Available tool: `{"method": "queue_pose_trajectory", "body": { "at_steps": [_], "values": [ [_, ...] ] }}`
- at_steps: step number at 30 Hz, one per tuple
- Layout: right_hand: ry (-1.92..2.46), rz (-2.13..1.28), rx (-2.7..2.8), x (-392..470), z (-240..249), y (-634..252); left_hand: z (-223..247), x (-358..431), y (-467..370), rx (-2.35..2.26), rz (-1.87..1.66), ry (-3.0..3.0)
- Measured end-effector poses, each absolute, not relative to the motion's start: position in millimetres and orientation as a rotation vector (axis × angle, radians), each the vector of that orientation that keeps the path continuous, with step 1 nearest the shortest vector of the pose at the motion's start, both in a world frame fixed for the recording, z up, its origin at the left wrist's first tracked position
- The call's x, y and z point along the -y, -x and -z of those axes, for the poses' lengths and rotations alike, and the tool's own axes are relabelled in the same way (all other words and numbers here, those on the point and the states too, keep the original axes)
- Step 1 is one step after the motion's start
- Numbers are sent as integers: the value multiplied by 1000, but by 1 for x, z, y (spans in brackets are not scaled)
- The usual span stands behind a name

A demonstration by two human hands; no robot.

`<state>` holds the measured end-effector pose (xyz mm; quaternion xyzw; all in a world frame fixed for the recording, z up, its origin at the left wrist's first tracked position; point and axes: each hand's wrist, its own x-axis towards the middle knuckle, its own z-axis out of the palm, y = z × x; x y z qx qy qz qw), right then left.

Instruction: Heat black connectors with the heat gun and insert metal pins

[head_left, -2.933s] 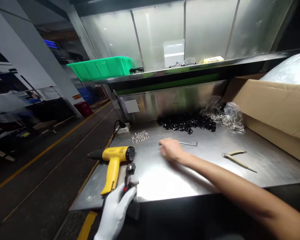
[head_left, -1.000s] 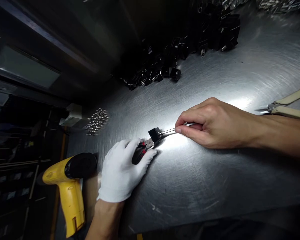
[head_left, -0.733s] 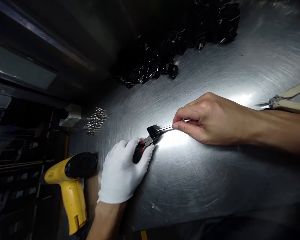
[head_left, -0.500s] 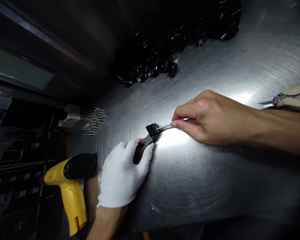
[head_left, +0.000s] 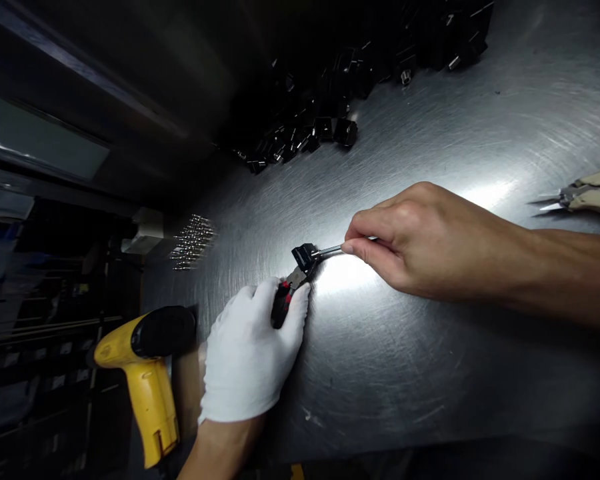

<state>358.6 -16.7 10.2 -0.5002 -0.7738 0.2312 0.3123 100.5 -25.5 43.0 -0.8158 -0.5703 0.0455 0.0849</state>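
1 blk block [head_left: 305, 257]: near mid worktop [head_left: 405, 373], btwn hands; rod tip at it
L hand [head_left: 247, 353]: gloved, closed on red/blk pliers [head_left: 296, 277], tips at block
R hand [head_left: 420, 233]: bare, narrow pinch on metal rod [head_left: 330, 251]
Heat gun [head_left: 150, 393]: L edge
Blk parts [head_left: 345, 132]: far edge

One head-worn view looks down, close, on both hands [head_left: 250, 350].

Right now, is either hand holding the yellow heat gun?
No, the heat gun lies left of the gloved left hand, which grips pliers, while the right hand holds a thin metal rod.
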Motion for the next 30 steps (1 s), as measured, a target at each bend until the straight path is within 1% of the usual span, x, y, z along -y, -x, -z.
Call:
{"method": "queue_pose_trajectory", "body": {
  "at_steps": [11, 22, 30],
  "values": [
    [1331, -550, 2050, 20, -12, -354, -43, 28, -108, 1737, -101, 2409],
    [1304, -622, 1997, 21, -10, -353, -42, 29, -113, 1806, -77, 2367],
    [1276, -625, 2014, 16, -13, -361, -44, 25, -109, 1736, -136, 2390]
  ]
}}
